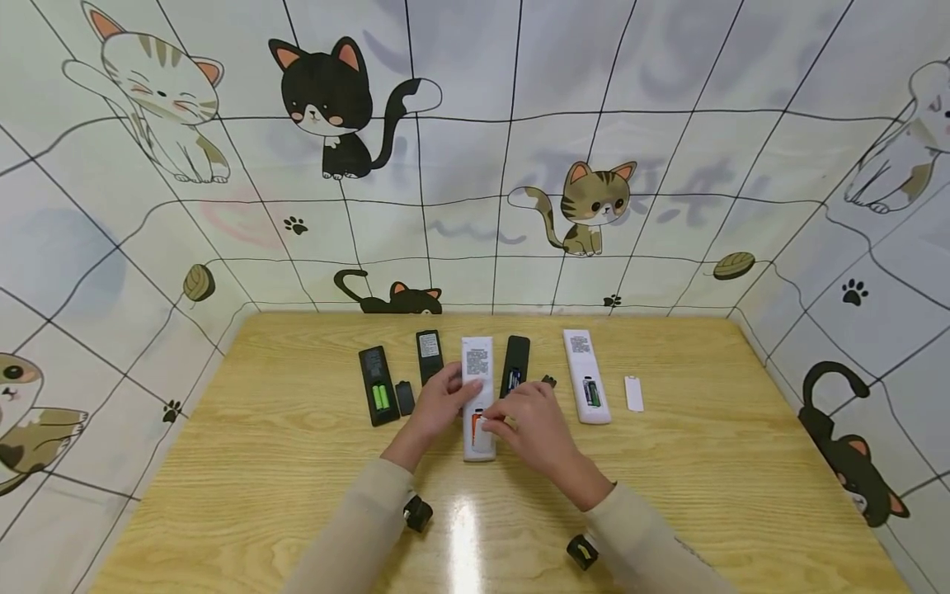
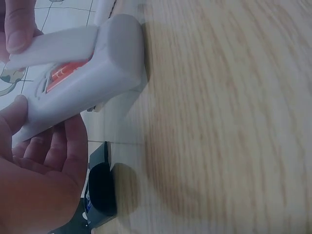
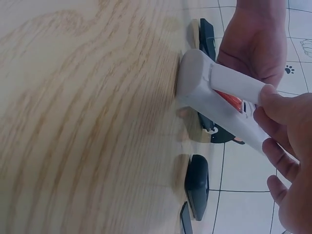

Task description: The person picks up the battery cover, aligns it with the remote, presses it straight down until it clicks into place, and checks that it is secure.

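Observation:
In the head view a white remote control (image 1: 477, 351) lies face down at the middle of the table, its label side up. My left hand (image 1: 438, 402) grips it along its left side, thumb on top and fingers curled beneath. With thumb and fingers, my right hand (image 1: 536, 423) pinches one end of a white battery cover (image 3: 236, 83). That cover is tilted over the battery compartment, its other end meeting the remote's rounded bottom end. An orange-red battery (image 2: 67, 73) shows under it in the left wrist view.
Left of the hands lie a black remote (image 1: 374, 375) with two green batteries, its black cover (image 1: 404, 398) and another black remote (image 1: 429, 351). Beyond the right hand are an opened black remote (image 1: 516, 355), an opened white remote (image 1: 581, 363) and a loose white cover (image 1: 633, 393).

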A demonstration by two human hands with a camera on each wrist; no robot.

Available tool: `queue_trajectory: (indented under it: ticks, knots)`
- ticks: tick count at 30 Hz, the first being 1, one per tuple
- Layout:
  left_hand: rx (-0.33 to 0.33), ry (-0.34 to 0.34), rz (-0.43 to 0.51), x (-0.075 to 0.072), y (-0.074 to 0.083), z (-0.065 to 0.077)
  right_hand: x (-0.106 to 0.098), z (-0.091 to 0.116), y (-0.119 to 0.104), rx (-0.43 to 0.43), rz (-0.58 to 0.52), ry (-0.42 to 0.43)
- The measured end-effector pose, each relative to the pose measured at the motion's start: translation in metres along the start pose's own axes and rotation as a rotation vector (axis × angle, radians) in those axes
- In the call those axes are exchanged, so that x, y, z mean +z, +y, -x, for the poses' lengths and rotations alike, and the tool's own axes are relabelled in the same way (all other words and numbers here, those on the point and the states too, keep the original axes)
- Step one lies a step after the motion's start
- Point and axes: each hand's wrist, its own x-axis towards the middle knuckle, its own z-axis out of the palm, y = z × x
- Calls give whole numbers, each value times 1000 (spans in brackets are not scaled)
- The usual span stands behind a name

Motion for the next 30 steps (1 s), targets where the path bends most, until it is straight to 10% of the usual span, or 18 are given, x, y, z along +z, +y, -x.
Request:
queue_trajectory:
  ticks: [30]
  knots:
    - [12, 19, 0, 3, -15, -3, 17, -4, -2, 50, 146, 0]
